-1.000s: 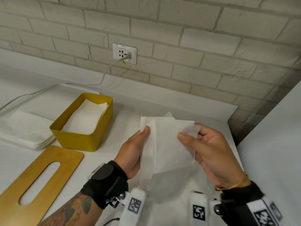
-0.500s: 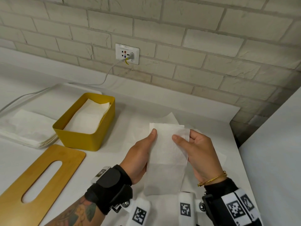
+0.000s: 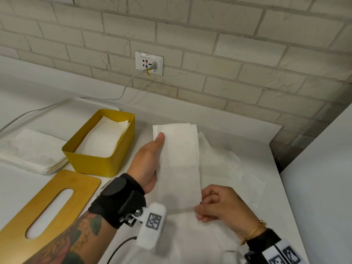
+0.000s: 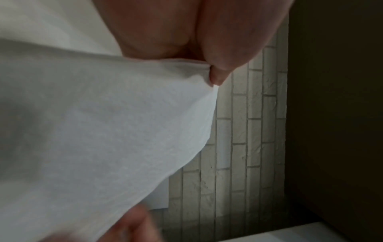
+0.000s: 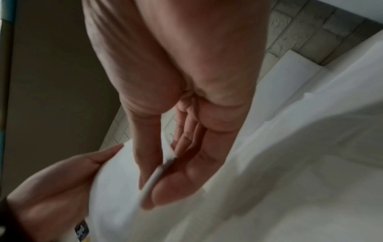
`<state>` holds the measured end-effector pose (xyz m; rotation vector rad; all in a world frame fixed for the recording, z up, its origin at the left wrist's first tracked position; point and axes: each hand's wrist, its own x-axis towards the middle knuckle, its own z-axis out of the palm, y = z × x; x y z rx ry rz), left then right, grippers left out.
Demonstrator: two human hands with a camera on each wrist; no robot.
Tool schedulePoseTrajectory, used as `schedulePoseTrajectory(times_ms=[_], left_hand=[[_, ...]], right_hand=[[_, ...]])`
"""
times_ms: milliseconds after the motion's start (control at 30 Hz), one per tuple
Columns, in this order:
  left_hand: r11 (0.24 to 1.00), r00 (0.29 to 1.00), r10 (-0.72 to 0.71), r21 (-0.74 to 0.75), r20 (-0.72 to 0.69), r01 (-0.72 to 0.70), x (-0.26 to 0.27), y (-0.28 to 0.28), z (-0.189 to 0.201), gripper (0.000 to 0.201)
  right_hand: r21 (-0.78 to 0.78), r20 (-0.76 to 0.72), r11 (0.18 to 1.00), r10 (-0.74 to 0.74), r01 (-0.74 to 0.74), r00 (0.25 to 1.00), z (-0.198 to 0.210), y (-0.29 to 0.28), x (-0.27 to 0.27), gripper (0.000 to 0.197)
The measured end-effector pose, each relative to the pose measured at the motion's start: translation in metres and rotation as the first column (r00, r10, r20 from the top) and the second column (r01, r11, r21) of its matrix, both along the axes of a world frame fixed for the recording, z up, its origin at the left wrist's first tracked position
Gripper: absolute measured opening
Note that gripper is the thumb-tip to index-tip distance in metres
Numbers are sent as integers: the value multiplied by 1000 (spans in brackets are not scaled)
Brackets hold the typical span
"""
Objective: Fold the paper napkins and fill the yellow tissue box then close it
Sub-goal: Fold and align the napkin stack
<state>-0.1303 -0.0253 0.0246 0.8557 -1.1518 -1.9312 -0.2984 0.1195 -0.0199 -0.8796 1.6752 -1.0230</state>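
Observation:
A folded white paper napkin (image 3: 179, 164) forms a long narrow strip held above the table between both hands. My left hand (image 3: 150, 159) grips its left edge, thumb on top near the far corner. My right hand (image 3: 213, 204) pinches the near right corner between thumb and fingers; the right wrist view shows the napkin's edge (image 5: 157, 176) caught in that pinch. In the left wrist view the napkin (image 4: 103, 131) fills the frame under the thumb. The yellow tissue box (image 3: 101, 162) stands open at the left with folded napkins (image 3: 102, 138) inside. Its wooden slotted lid (image 3: 47, 212) lies flat in front.
A stack of unfolded napkins (image 3: 30, 151) lies left of the box. Loose napkins (image 3: 228, 168) are spread on the white table under my hands. A brick wall with a socket (image 3: 149, 62) and cable is behind. A white panel (image 3: 320, 178) borders the table's right side.
The napkin went from a wide sheet to a narrow folded strip. My right hand slid from its top edge down to the near corner. My left hand stayed on the left edge.

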Motion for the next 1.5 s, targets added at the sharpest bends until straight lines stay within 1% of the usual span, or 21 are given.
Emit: schedulePoseTrajectory(times_ms=[67, 100, 167, 233, 367, 500, 600, 667, 700, 767, 833, 900, 1000, 1067, 1133, 1200, 1233, 1267, 1333, 1400, 1500], left_hand=[[1000, 999, -4, 16, -32, 4, 4, -3, 1, 39], [1000, 999, -11, 22, -39, 12, 5, -2, 1, 39], [999, 999, -29, 18, -28, 29, 5, 1, -2, 42], [998, 998, -64, 7, -3, 64, 1, 7, -4, 46], [992, 993, -119, -48, 2, 119, 0, 14, -5, 49], [993, 999, -53, -109, 2, 53, 15, 10, 2, 47], [987, 1000, -1, -162, 15, 4, 33, 4, 8, 43], [982, 998, 48, -186, 29, -42, 50, 1, 10, 41], [979, 997, 68, -196, 46, -57, 58, 0, 11, 42], [973, 992, 87, -223, 92, -64, 73, 0, 8, 45], [969, 988, 102, -236, 116, -73, 85, 2, 4, 45], [960, 982, 144, -256, 120, -110, 96, 6, 0, 41], [913, 956, 247, -369, 160, -174, 112, 11, -14, 28], [861, 933, 320, -461, 166, -213, 124, 13, -22, 32], [792, 906, 404, -545, 126, -277, 134, 15, -25, 32], [736, 879, 467, -596, 101, -322, 139, 19, -28, 29], [727, 870, 483, -601, 102, -333, 140, 22, -32, 29], [733, 862, 491, -593, 124, -332, 141, 26, -38, 30], [781, 857, 474, -546, 202, -303, 141, 33, -55, 29], [819, 846, 453, -506, 280, -271, 143, 37, -66, 22], [842, 868, 421, -468, 262, -267, 146, 33, -57, 16]], right_hand=[[6, -7, 1000, -1, 1, 1000, 2, 6, -10, 31], [-22, -12, 1000, -22, 22, 1000, 6, 7, -14, 40], [-121, -18, 990, -73, 70, 997, 19, 4, -19, 59], [-205, -6, 977, -63, 60, 998, 33, -4, -14, 63], [-251, 72, 968, -7, 25, 997, 40, -30, 12, 60], [-257, 53, 966, 0, 14, 999, 24, -49, 38, 49], [-172, 72, 981, 106, -92, 992, 6, -48, 51, 42], [-122, 97, 976, 195, -183, 976, 4, -49, 58, 41], [-128, 82, 969, 221, -210, 972, 7, -51, 61, 41], [-202, 70, 956, 229, -211, 971, 17, -61, 67, 38], [-288, 91, 944, 193, -160, 977, 27, -76, 80, 31], [-339, 61, 935, 134, -106, 989, 28, -90, 98, 24], [-394, 16, 918, 64, -53, 998, 25, -102, 126, 16], [-449, 10, 891, 79, -66, 997, 30, -104, 141, 16], [-522, -10, 847, 108, -97, 994, 36, -103, 152, 17], [-570, -27, 813, 123, -117, 992, 35, -101, 158, 20], [-566, -29, 816, 121, -116, 992, 31, -100, 161, 22], [-543, -29, 832, 120, -116, 992, 26, -98, 164, 23], [-459, -44, 877, 134, -139, 990, 11, -94, 169, 24], [-369, -80, 914, 150, -169, 985, -2, -92, 171, 24], [-340, -45, 924, 170, -175, 984, -1, -94, 163, 23]])
